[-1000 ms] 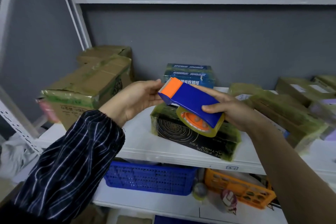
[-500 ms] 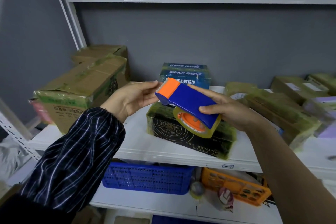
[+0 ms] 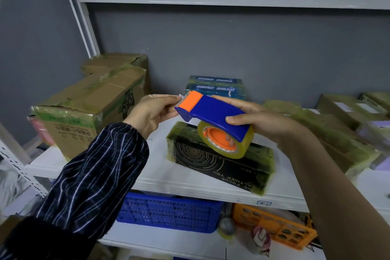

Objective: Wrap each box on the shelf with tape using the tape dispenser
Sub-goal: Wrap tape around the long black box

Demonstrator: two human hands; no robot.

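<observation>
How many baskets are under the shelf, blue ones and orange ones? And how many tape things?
blue basket: 1
orange basket: 1
tape dispenser: 1
Total: 3

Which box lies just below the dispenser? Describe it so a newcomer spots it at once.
On the white middle shelf, between the brown carton at left and the taped parcels at right, a flat black box lies near the front edge. It alone shows gold concentric rings and upside-down lettering.
</observation>
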